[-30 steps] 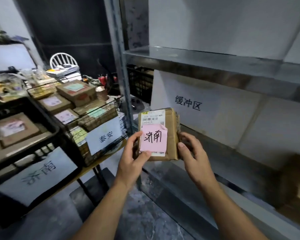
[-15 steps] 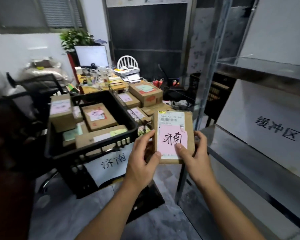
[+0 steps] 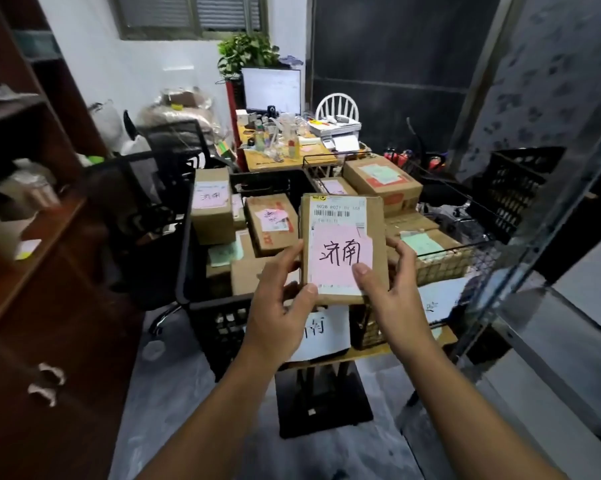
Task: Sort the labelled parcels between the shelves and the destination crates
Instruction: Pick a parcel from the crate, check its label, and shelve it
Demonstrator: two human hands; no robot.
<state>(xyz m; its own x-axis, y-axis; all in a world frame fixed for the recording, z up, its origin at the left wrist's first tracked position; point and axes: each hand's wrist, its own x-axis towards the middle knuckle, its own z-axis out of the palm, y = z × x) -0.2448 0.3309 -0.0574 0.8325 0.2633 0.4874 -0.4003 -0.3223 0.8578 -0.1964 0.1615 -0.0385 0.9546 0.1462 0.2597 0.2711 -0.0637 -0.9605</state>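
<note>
Parcel (image 3: 378, 233) bearing a pink handwritten note (image 3: 340, 256) stands upright in my grip: left hand (image 3: 278, 311) pinches its lower left edge, right hand (image 3: 394, 301) its lower right. Just beyond the grip sits a black crate (image 3: 219, 320) holding two pink-noted boxes (image 3: 211, 206). To the grip's right is one wire basket (image 3: 444, 268).

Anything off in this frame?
One thing: in the black crate, a green note sits among pink-noted parcels, while the other green notes are in the wire basket. Possibly mis-sorted; its writing is unreadable. The held parcel looks intact.
</note>
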